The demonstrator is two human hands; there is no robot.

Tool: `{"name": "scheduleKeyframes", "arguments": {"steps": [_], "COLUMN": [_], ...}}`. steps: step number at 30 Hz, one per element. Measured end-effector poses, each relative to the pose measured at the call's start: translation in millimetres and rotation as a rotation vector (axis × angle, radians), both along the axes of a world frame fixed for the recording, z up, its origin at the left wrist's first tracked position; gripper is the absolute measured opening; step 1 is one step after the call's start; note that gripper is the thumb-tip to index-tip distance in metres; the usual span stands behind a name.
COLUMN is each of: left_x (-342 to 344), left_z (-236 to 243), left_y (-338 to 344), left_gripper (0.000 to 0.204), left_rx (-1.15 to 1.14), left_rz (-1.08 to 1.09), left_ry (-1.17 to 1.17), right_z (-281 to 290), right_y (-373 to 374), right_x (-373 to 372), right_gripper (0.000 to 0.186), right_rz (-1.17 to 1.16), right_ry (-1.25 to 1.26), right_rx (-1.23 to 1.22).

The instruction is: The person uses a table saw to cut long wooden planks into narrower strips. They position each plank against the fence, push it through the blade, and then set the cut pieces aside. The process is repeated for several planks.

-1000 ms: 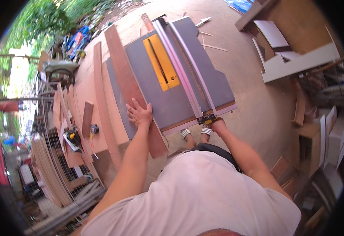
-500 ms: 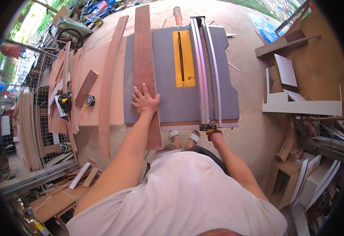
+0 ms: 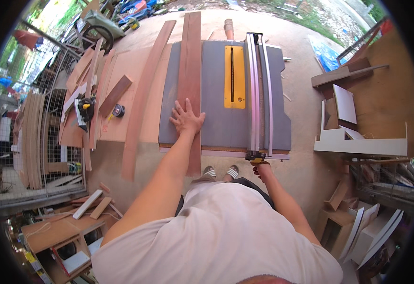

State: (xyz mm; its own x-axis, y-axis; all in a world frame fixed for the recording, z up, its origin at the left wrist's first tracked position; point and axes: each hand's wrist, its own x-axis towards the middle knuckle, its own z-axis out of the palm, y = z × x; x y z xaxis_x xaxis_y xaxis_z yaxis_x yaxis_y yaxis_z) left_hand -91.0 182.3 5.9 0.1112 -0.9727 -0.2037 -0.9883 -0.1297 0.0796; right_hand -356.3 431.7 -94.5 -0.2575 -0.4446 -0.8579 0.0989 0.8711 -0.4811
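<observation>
A long reddish-brown board (image 3: 189, 61) lies lengthwise on the grey table saw top (image 3: 211, 94), left of the yellow insert plate (image 3: 227, 80) with its dark slot. My left hand (image 3: 187, 118) rests flat on the board, fingers spread. The board's near end sticks out past the table's front edge. To the right of the insert runs the silver rip fence (image 3: 254, 94). At its near end, my right hand (image 3: 262, 169) has its fingers curled beneath the black and yellow fence handle (image 3: 255, 158); the handle partly hides the grip.
A second long board (image 3: 145, 99) lies on the plywood surface (image 3: 140, 61) at left, near a short board (image 3: 115, 94), tape measure (image 3: 118, 110) and miter gauge (image 3: 84, 110). White panels (image 3: 358, 146) stand right. Scrap wood (image 3: 87, 203) lies low left.
The whole scene has shifted slightly rightward and down in view. My left hand stays spread on the board, which looks a little straighter. The right hand's fingers show more below the fence handle.
</observation>
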Motion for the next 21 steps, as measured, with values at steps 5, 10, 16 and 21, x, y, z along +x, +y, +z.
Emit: {"name": "scheduleKeyframes", "arguments": {"steps": [5, 10, 16, 21], "left_x": [3, 9, 5, 5], "left_z": [6, 5, 6, 4], "left_y": [4, 5, 8, 6], "left_gripper": [0.093, 0.093, 0.093, 0.092], "left_rx": [0.053, 0.044, 0.035, 0.023], "left_rz": [-0.025, -0.068, -0.072, -0.067], "left_ry": [0.006, -0.005, -0.066, -0.069], "right_z": [-3, -11, -19, -22], "right_y": [2, 0, 4, 5], "right_x": [0, 4, 6, 3], "right_gripper": [0.020, 0.014, 0.012, 0.012], "right_rz": [-0.041, -0.110, -0.144, -0.112], "right_ry": [-0.016, -0.033, -0.012, -0.015], "right_rx": [0.002, -0.109, -0.173, -0.148]}}
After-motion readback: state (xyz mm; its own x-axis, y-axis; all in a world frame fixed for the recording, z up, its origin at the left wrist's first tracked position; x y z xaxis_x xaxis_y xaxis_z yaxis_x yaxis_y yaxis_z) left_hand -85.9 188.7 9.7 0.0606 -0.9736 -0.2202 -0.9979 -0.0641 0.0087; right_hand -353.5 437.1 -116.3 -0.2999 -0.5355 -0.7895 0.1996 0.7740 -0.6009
